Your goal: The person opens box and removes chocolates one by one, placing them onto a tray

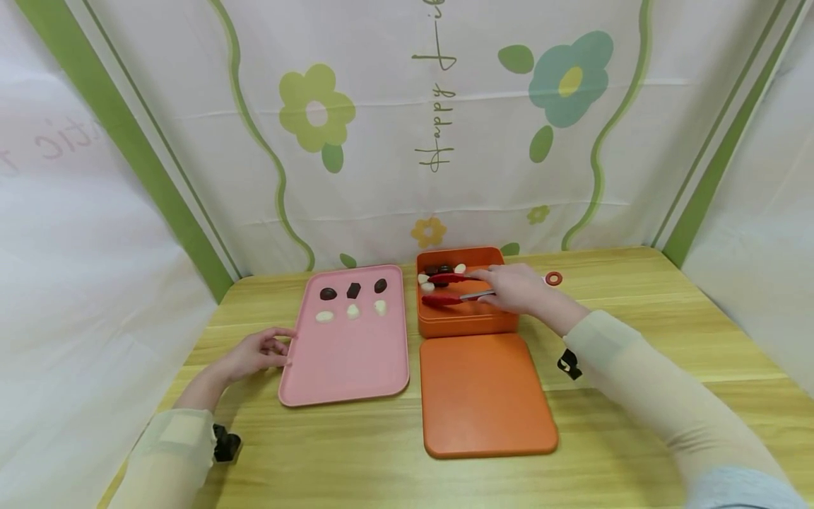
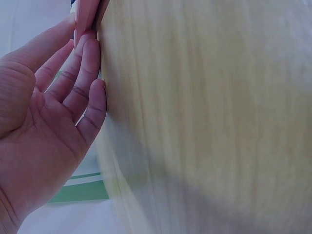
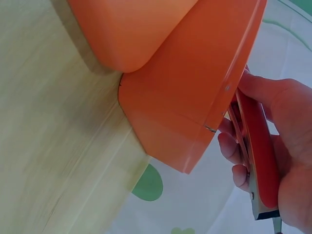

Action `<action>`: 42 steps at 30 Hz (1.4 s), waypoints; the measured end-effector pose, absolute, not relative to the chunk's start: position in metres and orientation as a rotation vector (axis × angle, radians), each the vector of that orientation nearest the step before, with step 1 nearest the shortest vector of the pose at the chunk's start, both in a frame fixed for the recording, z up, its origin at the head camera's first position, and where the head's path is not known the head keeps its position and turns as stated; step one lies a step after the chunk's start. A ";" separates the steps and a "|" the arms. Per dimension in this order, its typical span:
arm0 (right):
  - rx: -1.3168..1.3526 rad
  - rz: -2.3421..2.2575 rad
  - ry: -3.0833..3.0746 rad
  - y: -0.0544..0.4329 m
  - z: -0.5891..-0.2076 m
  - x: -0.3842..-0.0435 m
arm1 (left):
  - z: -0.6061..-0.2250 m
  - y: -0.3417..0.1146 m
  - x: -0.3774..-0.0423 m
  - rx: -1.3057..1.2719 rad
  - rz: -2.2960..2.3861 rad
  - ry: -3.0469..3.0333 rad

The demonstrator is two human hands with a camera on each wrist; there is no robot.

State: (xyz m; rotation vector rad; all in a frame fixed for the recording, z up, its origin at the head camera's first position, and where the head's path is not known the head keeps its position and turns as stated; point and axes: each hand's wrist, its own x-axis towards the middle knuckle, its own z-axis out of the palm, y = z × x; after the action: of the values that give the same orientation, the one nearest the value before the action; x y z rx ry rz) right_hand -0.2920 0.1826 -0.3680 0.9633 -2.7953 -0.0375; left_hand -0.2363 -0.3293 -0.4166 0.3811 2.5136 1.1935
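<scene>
My right hand [image 1: 516, 286] grips a pair of red-tipped tongs [image 1: 443, 300] over the orange box [image 1: 467, 326]. The tongs' two arms are spread inside the box, close to several dark and white pieces [image 1: 427, 287] at its left end. In the right wrist view, the fingers wrap the red tong handle [image 3: 261, 156] beside the box wall. My left hand [image 1: 257, 353] holds the left edge of the pink tray [image 1: 343, 367] between thumb and fingers. On the tray lie a row of three dark pieces [image 1: 353, 290] and, nearer me, a row of three white ones [image 1: 352, 311].
The orange lid [image 1: 486, 396] lies flat in front of the box, right of the tray. A red ring [image 1: 554, 278] shows just beyond the right hand. A printed curtain [image 1: 381, 177] hangs behind the wooden table [image 1: 331, 452].
</scene>
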 end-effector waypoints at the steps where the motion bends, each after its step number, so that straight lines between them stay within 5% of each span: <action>1: 0.969 -0.033 -2.797 0.183 -0.368 -0.292 | -0.416 -0.329 -0.237 0.382 1.195 2.514; 42: 0.796 0.222 -2.791 0.225 -0.360 -0.258 | -0.416 -0.328 -0.233 0.355 1.230 2.497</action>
State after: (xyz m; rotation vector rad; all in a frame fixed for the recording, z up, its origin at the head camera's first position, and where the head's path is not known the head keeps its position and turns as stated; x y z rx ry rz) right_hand -0.2579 0.2251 -0.3595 0.7961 -2.7910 0.2220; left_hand -0.2335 -0.3278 -0.4158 0.3546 2.4965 1.2301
